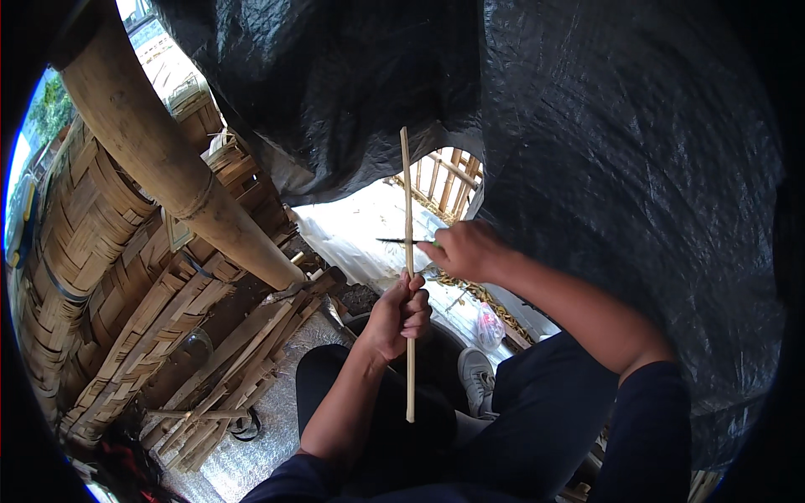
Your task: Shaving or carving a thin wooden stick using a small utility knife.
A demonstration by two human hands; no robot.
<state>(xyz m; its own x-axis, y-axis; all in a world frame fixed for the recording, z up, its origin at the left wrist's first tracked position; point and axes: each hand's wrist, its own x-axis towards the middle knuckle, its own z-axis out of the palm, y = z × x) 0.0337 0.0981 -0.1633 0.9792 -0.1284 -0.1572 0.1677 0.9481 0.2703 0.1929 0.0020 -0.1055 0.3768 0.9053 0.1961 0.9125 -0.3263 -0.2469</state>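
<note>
Straw-yellow and slender, the long wooden strip point(408, 201), perhaps bamboo, starts at six o'clock. Our left grip point(398, 317) is clamped around it below the middle; we should hold that fist firm and its thumb clear of the edge. Just beyond, our right grip point(471, 249) is closed on a knife with a narrow, dark blade point(392, 241), which lies across the strip, tip toward nine o'clock. We would do best with a shallow angle and light, even strokes. The strip's far end rises toward twelve o'clock, slightly bowed and fairly even in width, before a wrinkled black plastic sheet point(377, 92).
</note>
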